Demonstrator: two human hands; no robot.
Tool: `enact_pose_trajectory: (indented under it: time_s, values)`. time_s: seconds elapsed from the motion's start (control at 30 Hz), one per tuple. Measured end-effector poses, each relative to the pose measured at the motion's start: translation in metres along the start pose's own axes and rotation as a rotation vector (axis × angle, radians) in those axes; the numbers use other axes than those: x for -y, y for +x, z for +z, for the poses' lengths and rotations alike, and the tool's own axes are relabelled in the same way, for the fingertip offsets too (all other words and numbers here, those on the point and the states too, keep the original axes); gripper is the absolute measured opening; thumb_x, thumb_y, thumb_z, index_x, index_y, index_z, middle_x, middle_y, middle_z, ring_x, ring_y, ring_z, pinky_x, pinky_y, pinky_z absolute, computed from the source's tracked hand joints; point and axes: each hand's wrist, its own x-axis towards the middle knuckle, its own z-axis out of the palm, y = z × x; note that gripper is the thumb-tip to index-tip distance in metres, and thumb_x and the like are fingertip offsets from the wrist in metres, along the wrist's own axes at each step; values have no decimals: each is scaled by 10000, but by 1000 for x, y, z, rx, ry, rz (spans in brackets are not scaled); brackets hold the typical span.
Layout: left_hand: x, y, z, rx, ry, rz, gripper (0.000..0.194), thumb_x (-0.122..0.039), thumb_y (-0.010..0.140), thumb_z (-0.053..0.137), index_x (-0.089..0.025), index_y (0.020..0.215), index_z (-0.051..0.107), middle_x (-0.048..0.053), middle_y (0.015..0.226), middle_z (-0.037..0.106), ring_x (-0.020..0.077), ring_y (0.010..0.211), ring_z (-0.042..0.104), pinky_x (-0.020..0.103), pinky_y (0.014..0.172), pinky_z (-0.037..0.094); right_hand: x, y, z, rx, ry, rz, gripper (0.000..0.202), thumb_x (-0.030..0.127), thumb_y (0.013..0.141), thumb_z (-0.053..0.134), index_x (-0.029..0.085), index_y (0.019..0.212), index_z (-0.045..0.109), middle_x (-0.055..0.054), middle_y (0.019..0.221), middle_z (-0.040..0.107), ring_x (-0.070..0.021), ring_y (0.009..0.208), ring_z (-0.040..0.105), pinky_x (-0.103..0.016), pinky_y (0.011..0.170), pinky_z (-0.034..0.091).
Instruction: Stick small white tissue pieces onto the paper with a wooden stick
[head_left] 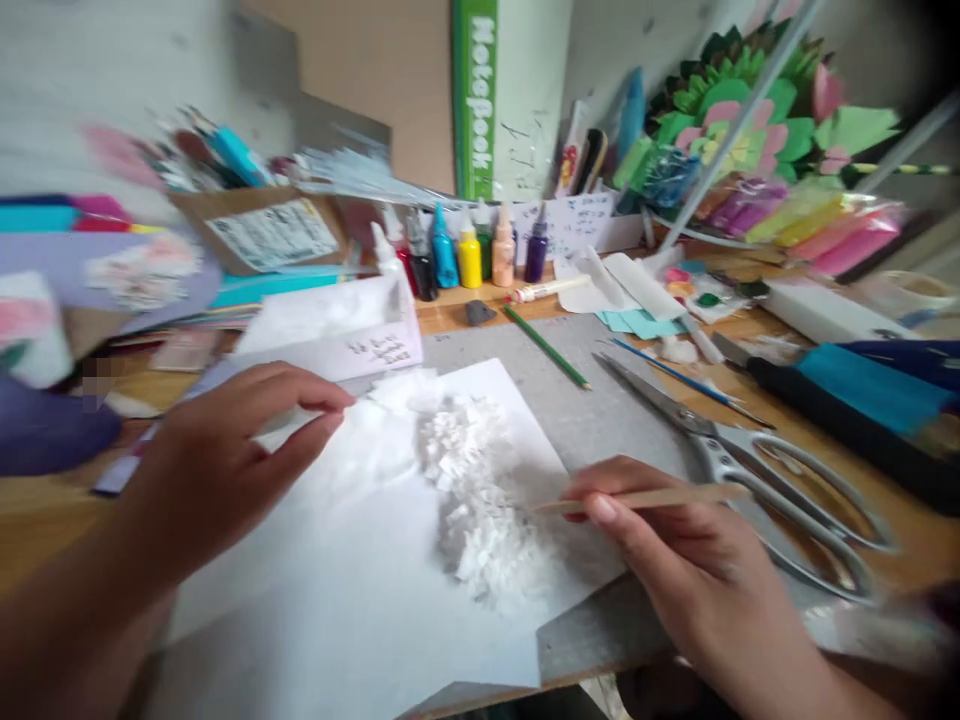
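Observation:
My left hand (244,450) hovers over thin white tissue paper (352,450), thumb and forefinger pinched together; whatever is between the tips is too blurred to make out. A flat wooden stick (667,497) is gripped by my right hand (682,560), its narrow end pointing left toward a crumpled white paper ruffle (495,540). Another such ruffle (461,435) adjoins it just behind. Both lie on white paper sheets (330,610) spread over a grey mat.
Large scissors (705,430) lie right, beside a thin blue brush (682,380). A green pencil (547,347) rests on the grey mat (480,345). Behind stand paint bottles (469,255) and a white paper box (382,345). Colourful packets (847,225) sit back right.

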Motion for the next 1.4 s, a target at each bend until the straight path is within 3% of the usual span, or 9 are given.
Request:
enact_pose_trajectory:
  time_s: [0.1, 0.2, 0.47, 0.63, 0.77, 0.93, 1.13, 1.23, 1.4]
  values:
    - [29, -4, -16, 94, 92, -116, 282, -380, 828, 453, -195, 939, 634, -9, 905, 678, 178, 783, 611, 266, 651, 454, -8, -4, -2, 77, -41, -43, 165, 192, 878, 578, 251, 826, 723, -14, 844, 734, -173, 743, 709, -195, 561, 579]
    - [47, -10, -18, 199, 65, -144, 262, -390, 797, 503, -222, 941, 642, 9, 938, 689, 196, 821, 637, 273, 690, 476, -17, -8, -1, 29, -32, -61, 150, 213, 869, 591, 265, 830, 726, 2, 841, 733, -169, 758, 709, -168, 574, 576]
    - [44, -4, 7, 356, 64, -192, 324, -355, 751, 527, -215, 1023, 632, 39, 1009, 676, 226, 905, 613, 311, 768, 467, -8, -7, 5, -54, -38, 97, 214, 372, 831, 619, 247, 698, 731, -3, 739, 727, -148, 606, 691, -147, 555, 558]
    - [50, 2, 6, 362, 75, -200, 232, -312, 737, 518, -215, 884, 670, 10, 778, 678, 182, 661, 596, 275, 609, 437, 1, -3, 5, -33, 4, 111, 265, 393, 832, 624, 234, 647, 728, -38, 747, 727, -177, 631, 688, -206, 533, 545]
    - [51, 9, -4, 250, 149, -95, 179, -313, 753, 505, -219, 711, 651, -33, 669, 626, 151, 618, 540, 249, 572, 378, -1, -7, 5, -29, 77, 109, 226, 324, 853, 623, 218, 677, 717, -36, 743, 710, -171, 697, 675, -249, 640, 530]
    - [8, 28, -9, 75, 142, 179, 201, -266, 802, 472, -227, 735, 657, -38, 825, 623, 159, 826, 548, 281, 776, 361, -5, -8, 5, -30, 153, 86, 189, 210, 880, 594, 194, 716, 688, -24, 790, 699, -135, 747, 655, -230, 690, 497]
    - [-67, 34, 21, -32, -69, 315, 127, -223, 797, 576, -211, 689, 642, -13, 730, 606, 146, 725, 548, 283, 684, 403, -1, -7, 5, -4, 127, 54, 164, 158, 888, 570, 174, 787, 699, -29, 773, 692, -122, 724, 644, -212, 674, 485]
    - [-83, 30, 39, -25, -135, 342, 145, -179, 804, 579, -192, 669, 630, -3, 684, 598, 148, 681, 544, 287, 642, 405, 0, -7, 5, -11, 136, 49, 166, 148, 889, 571, 173, 784, 696, -29, 791, 693, -121, 751, 646, -209, 694, 484]
    - [-86, 24, 55, -7, -233, 323, 141, -135, 804, 582, -174, 681, 639, 2, 683, 592, 141, 672, 548, 273, 621, 407, 0, -7, 4, -3, 119, 57, 175, 135, 889, 563, 172, 750, 662, -27, 778, 679, -128, 753, 643, -218, 684, 483]
